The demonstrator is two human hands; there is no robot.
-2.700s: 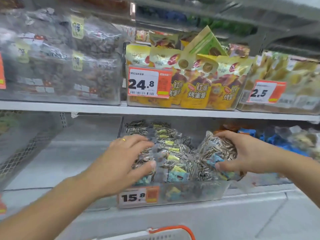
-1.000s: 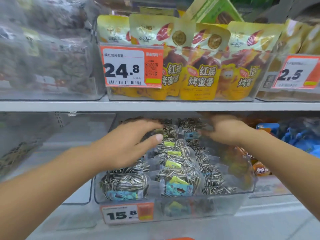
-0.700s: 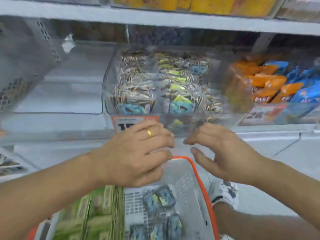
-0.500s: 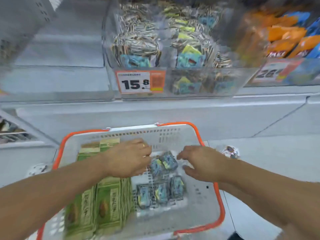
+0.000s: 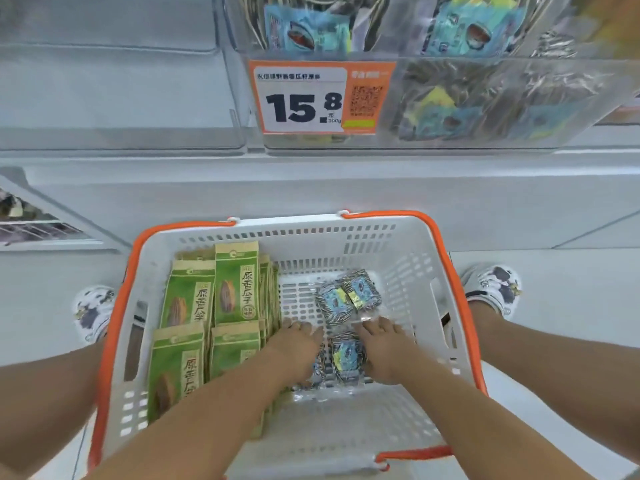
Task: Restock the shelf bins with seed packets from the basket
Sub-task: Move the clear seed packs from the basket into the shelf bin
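White basket [image 5: 408, 244] with orange rim on the floor, clear shelf bin [image 5: 485, 133] above, left hand [image 5: 294, 351] and right hand [image 5: 384, 348] flat, fingers spread, flanking a seed packet [image 5: 346, 355] between them, gripping nothing visible, further packets [image 5: 348, 296] just beyond the fingertips

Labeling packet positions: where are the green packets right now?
Head view: the green packets stand stacked in the left half of the basket, just left of the left hand.

Basket [image 5: 408, 237]: one. Green packets [image 5: 236, 285]: four faces showing, more stacked behind. Striped seed packets [image 5: 348, 296]: about four.
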